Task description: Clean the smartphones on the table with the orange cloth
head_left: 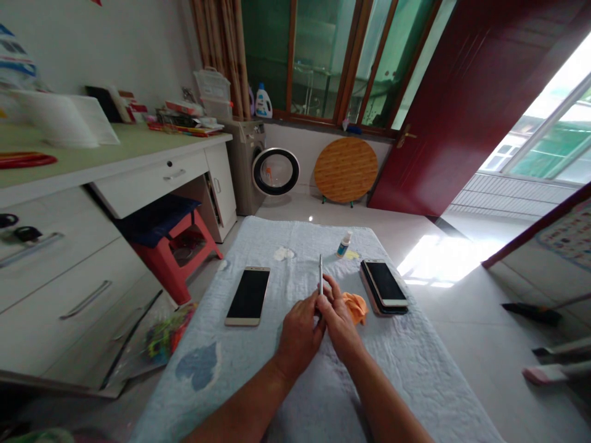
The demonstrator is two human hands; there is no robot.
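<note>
Between both hands stands a slim silver smartphone, turned edge-on so that its screen does not show. My left hand is closed round its lower left side, and my right hand grips it from the right, thumb on the near edge. Just beyond my right hand lies a crumpled orange cloth. A gold-rimmed smartphone rests dark screen up to the left. On the right, a white-framed smartphone lies on top of a dark one. Farther back is a small white spray bottle with a blue label.
A pale blue quilted cloth covers the table. To the left are a red stool and a white desk with drawers. Beyond are a washing machine with its door open, a round wooden tabletop and a dark red door.
</note>
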